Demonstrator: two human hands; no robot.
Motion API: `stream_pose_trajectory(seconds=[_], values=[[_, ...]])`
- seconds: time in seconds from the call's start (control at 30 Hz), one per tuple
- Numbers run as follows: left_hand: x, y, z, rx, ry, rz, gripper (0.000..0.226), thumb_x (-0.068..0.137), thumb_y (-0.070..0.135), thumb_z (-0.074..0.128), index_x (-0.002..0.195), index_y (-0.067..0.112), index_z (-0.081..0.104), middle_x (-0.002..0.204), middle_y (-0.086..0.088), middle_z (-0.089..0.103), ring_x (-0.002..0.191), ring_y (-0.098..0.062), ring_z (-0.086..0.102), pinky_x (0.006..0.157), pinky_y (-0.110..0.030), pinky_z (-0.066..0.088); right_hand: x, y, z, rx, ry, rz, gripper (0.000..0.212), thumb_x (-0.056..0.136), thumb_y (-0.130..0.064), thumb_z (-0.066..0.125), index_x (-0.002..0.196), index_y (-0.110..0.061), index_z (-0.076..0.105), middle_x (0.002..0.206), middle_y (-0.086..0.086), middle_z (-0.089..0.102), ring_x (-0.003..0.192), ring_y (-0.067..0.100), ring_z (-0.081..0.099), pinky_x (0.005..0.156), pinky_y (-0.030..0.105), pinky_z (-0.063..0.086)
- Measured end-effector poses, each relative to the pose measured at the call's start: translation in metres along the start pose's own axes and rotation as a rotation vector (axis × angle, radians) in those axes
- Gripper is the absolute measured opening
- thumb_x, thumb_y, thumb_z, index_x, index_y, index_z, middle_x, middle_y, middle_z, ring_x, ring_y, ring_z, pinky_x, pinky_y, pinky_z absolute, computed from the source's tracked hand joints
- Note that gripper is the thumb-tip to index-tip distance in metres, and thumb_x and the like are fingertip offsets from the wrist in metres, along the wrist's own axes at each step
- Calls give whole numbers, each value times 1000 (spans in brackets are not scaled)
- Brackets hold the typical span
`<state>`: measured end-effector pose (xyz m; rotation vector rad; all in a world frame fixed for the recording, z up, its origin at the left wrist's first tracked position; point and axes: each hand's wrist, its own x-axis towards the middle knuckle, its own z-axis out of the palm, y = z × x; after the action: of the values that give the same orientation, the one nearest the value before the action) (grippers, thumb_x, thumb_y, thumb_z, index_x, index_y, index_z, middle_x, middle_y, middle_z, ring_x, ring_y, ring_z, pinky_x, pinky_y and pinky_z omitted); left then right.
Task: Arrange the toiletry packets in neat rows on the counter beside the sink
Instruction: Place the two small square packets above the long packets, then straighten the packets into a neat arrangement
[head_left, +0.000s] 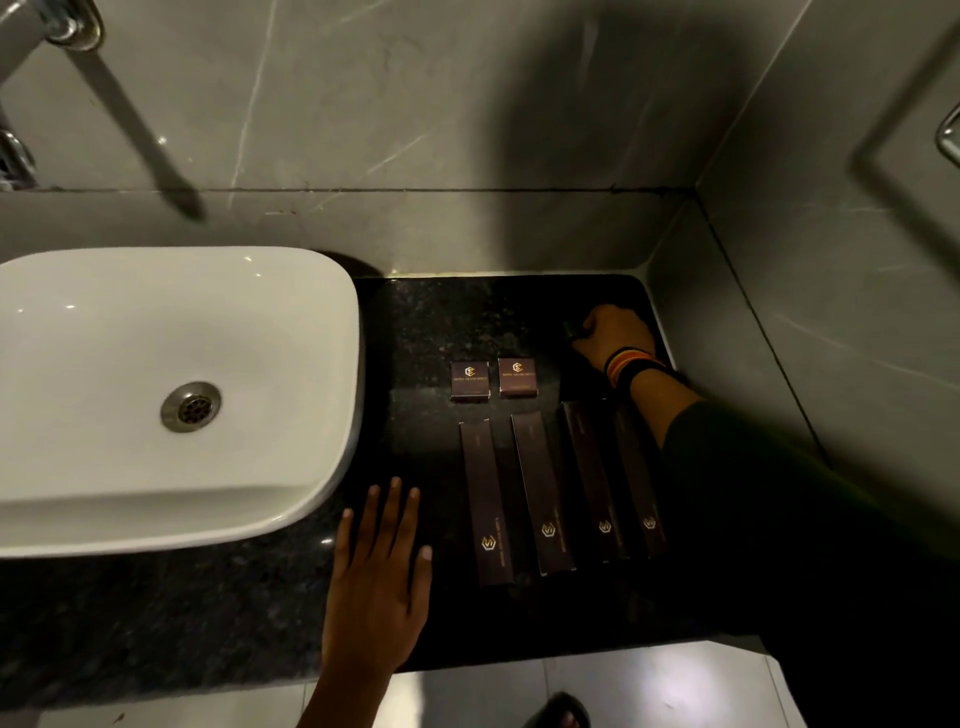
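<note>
Several long dark packets lie side by side on the black counter (415, 322), from the leftmost long packet (485, 499) to the rightmost long packet (641, 483). Behind them sit two small square packets (469, 380) (517, 376) with gold logos. My left hand (376, 577) rests flat on the counter, fingers spread, left of the long packets. My right hand (615, 335) reaches to the back right corner and is closed around a small dark object (571, 330), too dim to identify.
A white basin (171, 384) with a metal drain fills the left of the counter. Grey marble walls close in behind and on the right. A chrome tap (57, 26) hangs at the upper left. The counter's front edge drops to a pale floor.
</note>
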<state>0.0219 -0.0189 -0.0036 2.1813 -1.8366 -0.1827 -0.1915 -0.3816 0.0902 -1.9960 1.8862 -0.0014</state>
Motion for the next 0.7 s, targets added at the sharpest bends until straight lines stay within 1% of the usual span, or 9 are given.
stream_pose_trajectory(seconds=[0.07,0.1,0.13,0.23,0.3,0.37,0.5,0.7], values=[[-1,-1,1,-11,0,-2,64,107,39,36,167,17,34,178,-6,28,167,-28,21,133,-58,19,0,-1,0,48,-33,-2,60,79,-39,78,129,-12,60,124,13,67,111,35,66,92,44,57],[-1,-1,1,-12,-1,-2,64,107,39,35,167,17,33,178,-6,28,167,-27,20,133,-58,19,0,-2,0,60,-33,-15,66,79,-42,79,133,-12,58,127,12,66,114,35,65,94,45,56],[-1,-1,2,-13,-2,-3,64,107,39,35,168,18,32,178,-6,27,167,-27,19,133,-58,19,1,-3,0,51,-22,-36,66,79,-42,78,134,-12,57,127,12,66,115,35,64,94,45,55],[-1,-1,2,-10,-3,-3,64,108,40,34,168,18,32,178,-6,28,167,-27,19,133,-58,19,-1,-7,3,-27,50,-93,42,85,-31,72,122,-14,65,120,14,69,108,36,67,89,45,57],[1,1,0,4,-9,-3,63,108,40,34,167,17,34,178,-6,28,167,-28,21,133,-59,22,-6,-7,4,-23,76,-92,33,84,-27,70,114,-14,68,112,15,72,102,37,69,84,43,58],[0,1,-1,4,-12,-6,63,108,39,35,166,16,36,178,-7,28,166,-30,23,132,-60,24,-15,-5,4,31,90,-91,33,81,-28,72,111,-14,70,109,14,73,101,36,69,84,41,58],[-1,1,-1,-17,-9,-5,63,108,39,33,167,16,35,178,-7,27,166,-30,23,132,-59,23,-38,5,-2,146,90,-125,34,79,-26,74,112,-16,73,112,10,74,104,30,70,90,40,57],[-1,1,0,-27,-2,-2,63,108,40,33,167,16,35,178,-8,28,166,-31,24,132,-59,24,-58,9,-7,73,36,-251,34,80,-26,75,113,-18,76,115,10,70,104,29,69,92,41,56]])
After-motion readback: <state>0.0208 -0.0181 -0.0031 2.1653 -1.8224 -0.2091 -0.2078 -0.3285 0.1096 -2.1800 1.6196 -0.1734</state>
